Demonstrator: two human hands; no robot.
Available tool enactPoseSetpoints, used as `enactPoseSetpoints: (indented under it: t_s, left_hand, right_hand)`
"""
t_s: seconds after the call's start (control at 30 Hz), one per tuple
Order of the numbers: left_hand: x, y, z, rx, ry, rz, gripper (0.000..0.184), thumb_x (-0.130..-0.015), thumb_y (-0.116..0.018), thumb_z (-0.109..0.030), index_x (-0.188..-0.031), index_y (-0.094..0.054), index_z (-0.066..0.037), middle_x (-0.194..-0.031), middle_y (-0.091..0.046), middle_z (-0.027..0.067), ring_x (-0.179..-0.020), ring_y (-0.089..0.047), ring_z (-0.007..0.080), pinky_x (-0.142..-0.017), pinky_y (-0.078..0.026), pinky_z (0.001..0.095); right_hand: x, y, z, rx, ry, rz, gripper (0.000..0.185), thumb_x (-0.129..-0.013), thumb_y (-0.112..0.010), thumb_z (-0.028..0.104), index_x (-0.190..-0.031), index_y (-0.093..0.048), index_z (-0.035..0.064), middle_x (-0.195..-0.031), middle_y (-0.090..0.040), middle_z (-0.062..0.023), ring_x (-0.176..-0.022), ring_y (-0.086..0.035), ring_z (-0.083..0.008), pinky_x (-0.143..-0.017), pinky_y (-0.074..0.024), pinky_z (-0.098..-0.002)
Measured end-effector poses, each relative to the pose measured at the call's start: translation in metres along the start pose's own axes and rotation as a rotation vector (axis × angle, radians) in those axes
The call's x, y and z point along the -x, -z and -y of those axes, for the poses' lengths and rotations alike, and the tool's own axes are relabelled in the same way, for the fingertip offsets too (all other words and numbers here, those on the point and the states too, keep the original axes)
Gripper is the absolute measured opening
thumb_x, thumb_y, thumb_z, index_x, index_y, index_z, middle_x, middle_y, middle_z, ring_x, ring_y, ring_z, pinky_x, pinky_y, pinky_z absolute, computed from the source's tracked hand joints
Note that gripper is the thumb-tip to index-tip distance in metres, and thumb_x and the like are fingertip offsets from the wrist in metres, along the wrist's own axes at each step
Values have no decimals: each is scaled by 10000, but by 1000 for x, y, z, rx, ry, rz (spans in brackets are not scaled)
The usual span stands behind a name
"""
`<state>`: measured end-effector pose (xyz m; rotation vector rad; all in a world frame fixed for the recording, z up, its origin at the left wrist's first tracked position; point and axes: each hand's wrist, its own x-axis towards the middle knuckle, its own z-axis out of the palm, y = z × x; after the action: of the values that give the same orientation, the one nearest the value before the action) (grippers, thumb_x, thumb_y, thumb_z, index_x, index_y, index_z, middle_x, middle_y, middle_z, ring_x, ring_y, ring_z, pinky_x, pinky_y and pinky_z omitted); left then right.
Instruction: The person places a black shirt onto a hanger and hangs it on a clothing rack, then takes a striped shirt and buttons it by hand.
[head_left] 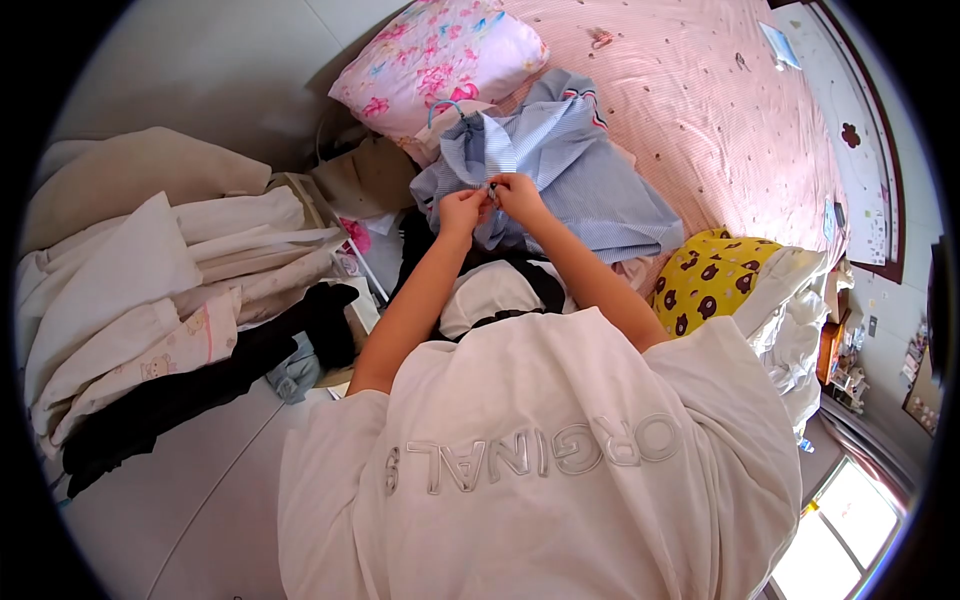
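Observation:
A blue-and-white striped shirt (pixel 570 150) lies spread over the edge of the bed, its collar towards the pillow. A blue hanger (pixel 432 112) shows its hook above the collar. My left hand (pixel 464 211) pinches the front of the shirt below the collar. Close beside it, my right hand (pixel 518 197) also has its fingers closed on the shirt's front. A small dark spot shows between the fingertips, too small to name. The hands nearly touch, and the fingers hide part of the cloth.
A floral pillow (pixel 440 65) rests on the pink bedsheet (pixel 680 110). To the right is a yellow patterned cloth (pixel 715 280) beside white bedding (pixel 790 320). At left, white and beige clothes (pixel 120 270) hang in a row with a black garment (pixel 190 385). A brown box (pixel 365 178) stands behind my left arm.

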<state>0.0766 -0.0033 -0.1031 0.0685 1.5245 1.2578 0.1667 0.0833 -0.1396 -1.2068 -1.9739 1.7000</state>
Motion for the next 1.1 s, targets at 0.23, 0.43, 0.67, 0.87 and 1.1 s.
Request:
enactPoseSetpoints:
  t_s: [0.23,0.43,0.67,0.87,1.1]
  left_hand:
    - [-11,5,12,19,-93,-41,149,-797,-567,-168,-771,-596,-24,-662,-590,16,-533,-521,66,-472,-389,185]
    - [-7,7,12,14,-234,-27,144,-791,-573,-162,-775,-603,-22,-641,-585,9,-515,-506,55,-466,-368,175]
    - [-7,11,8,-131,-362,52,150,-784,-582,-159,-777,-599,-11,-651,-587,17,-536,-514,55,-477,-369,174]
    - [-6,10,8,-280,-400,100,149,-791,-574,-157,-776,-584,-9,-674,-588,29,-574,-528,66,-515,-396,184]
    - [-9,10,3,-175,-252,189,151,-796,-571,-152,-766,-569,-3,-671,-585,36,-592,-537,71,-544,-422,190]
  right_hand:
    - [21,3,34,409,223,-25,237,-697,-551,123,-883,-593,-18,-756,-608,-168,-651,-599,-249,-603,-468,-317]
    - [29,5,56,449,127,-66,173,-684,-536,156,-747,-621,19,-703,-589,-183,-662,-575,-334,-625,-463,-389]
    - [23,25,56,404,251,74,183,-667,-544,135,-791,-626,29,-698,-597,-164,-652,-582,-317,-620,-468,-369]
    - [15,41,60,449,330,185,204,-655,-561,112,-821,-621,11,-710,-602,-165,-634,-593,-287,-599,-470,-335]
    - [10,44,52,421,304,165,196,-668,-580,112,-824,-620,0,-718,-608,-160,-633,-601,-258,-593,-465,-320]
